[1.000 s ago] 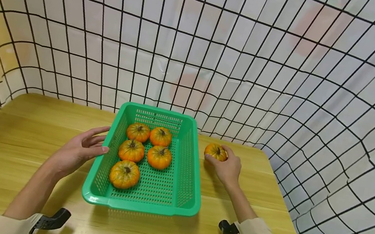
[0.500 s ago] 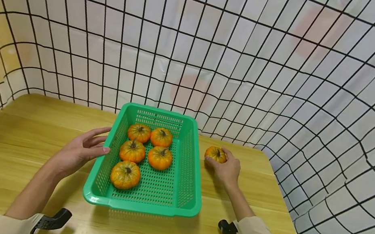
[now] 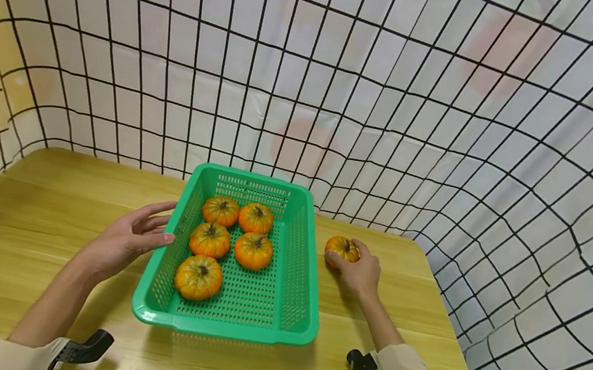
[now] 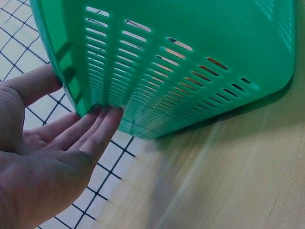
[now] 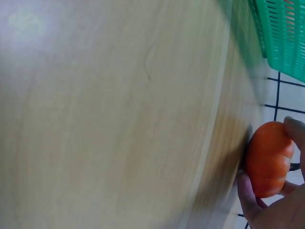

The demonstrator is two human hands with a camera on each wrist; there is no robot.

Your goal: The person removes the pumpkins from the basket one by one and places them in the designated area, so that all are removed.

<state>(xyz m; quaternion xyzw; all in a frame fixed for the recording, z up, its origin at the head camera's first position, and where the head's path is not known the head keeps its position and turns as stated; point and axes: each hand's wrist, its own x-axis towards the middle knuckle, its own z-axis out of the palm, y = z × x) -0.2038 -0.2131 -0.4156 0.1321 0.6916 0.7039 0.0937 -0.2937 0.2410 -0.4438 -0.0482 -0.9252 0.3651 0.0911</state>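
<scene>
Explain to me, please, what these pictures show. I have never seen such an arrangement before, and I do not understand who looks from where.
There is no machine working here, only a person's bare left hand and right hand. The wide picture comes from a camera worn on the head, looking forward and down. The two smaller ones come from cameras worn on the wrists, each looking at its own hand's work.

On the wooden table stands a green basket with five small pumpkins inside. The left hand touches the basket's side, its thumb at the rim. To the basket's right, the right hand holds a sixth pumpkin between thumb and fingers.
</scene>
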